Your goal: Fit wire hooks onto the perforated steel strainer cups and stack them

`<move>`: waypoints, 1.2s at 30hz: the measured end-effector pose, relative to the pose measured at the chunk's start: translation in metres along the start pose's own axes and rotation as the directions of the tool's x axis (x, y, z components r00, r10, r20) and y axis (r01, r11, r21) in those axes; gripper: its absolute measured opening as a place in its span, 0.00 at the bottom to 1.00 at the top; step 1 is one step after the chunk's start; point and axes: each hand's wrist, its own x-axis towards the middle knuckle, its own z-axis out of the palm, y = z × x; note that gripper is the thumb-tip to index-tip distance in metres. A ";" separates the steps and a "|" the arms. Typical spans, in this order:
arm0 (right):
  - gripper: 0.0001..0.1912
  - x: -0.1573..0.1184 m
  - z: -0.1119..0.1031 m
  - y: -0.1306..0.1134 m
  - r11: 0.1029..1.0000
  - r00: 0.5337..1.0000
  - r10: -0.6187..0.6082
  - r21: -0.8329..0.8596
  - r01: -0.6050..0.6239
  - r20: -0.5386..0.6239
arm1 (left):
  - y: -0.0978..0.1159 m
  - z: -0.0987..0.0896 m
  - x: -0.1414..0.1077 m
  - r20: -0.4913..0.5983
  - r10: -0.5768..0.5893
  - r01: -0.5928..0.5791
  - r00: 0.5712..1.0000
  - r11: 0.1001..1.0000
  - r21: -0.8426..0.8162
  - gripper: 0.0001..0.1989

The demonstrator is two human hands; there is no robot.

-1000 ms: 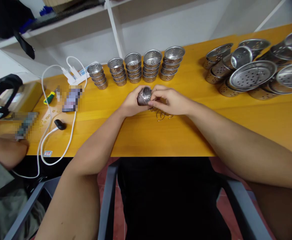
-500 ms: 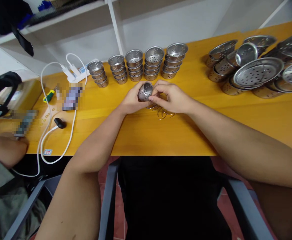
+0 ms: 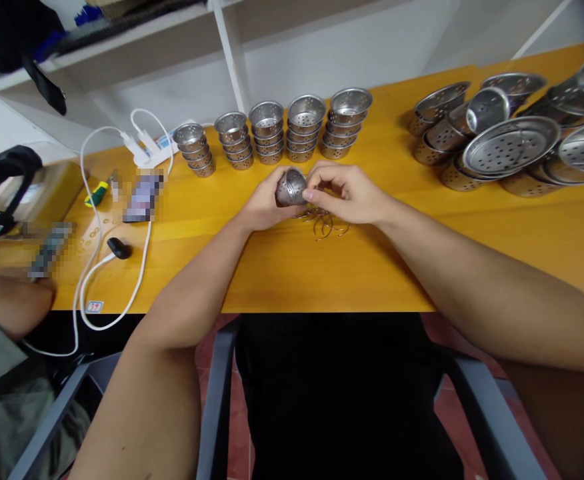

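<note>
My left hand [image 3: 265,203] is wrapped round a small perforated metal cup [image 3: 291,187], tilted with its perforated face toward me. A curved wire or seam shows across the cup. My right hand [image 3: 345,193] is at the cup's right side, thumb and index finger pinched at its rim; what they grip is too small to make out. Several thin curved metal wires [image 3: 326,225] lie on the table just below my right hand. Behind my hands stand stacks of perforated metal cups [image 3: 305,127] in a row.
Larger perforated metal cups and a strainer [image 3: 512,147] crowd the right of the wooden table [image 3: 322,283]. Leftward are a power strip [image 3: 157,152], white cables, a phone [image 3: 143,197], a screwdriver [image 3: 97,194] and a black plug [image 3: 119,247]. Another person's arm [image 3: 9,303] rests far left.
The cup has turned slightly in my left hand. My right hand has shifted a little to the right, its fingers still at the cup's rim.
</note>
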 end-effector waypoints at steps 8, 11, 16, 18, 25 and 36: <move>0.29 -0.008 0.005 0.008 0.997 0.993 0.035 -0.069 -0.027 0.111 | -0.022 -0.004 0.003 -0.156 0.001 0.009 0.988 0.998 0.063 0.50; 0.29 -0.008 0.003 0.012 0.994 0.995 0.036 -0.103 -0.026 0.096 | -0.018 -0.002 0.003 -0.151 0.017 -0.011 0.988 0.999 0.043 0.48; 0.31 -0.009 0.003 0.010 0.993 0.995 0.092 -0.077 -0.089 0.034 | -0.013 0.000 0.002 -0.152 -0.002 0.005 0.988 1.000 0.024 0.46; 0.31 -0.010 0.005 0.011 0.991 0.991 0.130 -0.024 -0.129 0.013 | -0.015 -0.001 0.002 -0.134 -0.015 0.017 0.991 1.000 0.010 0.48; 0.29 -0.011 0.003 0.019 0.993 0.994 0.111 -0.052 -0.110 0.007 | -0.020 -0.002 0.001 -0.101 -0.016 0.017 0.995 1.000 0.008 0.53; 0.30 -0.009 0.000 0.020 0.992 0.993 0.109 -0.067 -0.105 0.049 | 0.007 0.001 -0.001 -0.073 -0.089 0.085 0.993 0.995 -0.053 0.51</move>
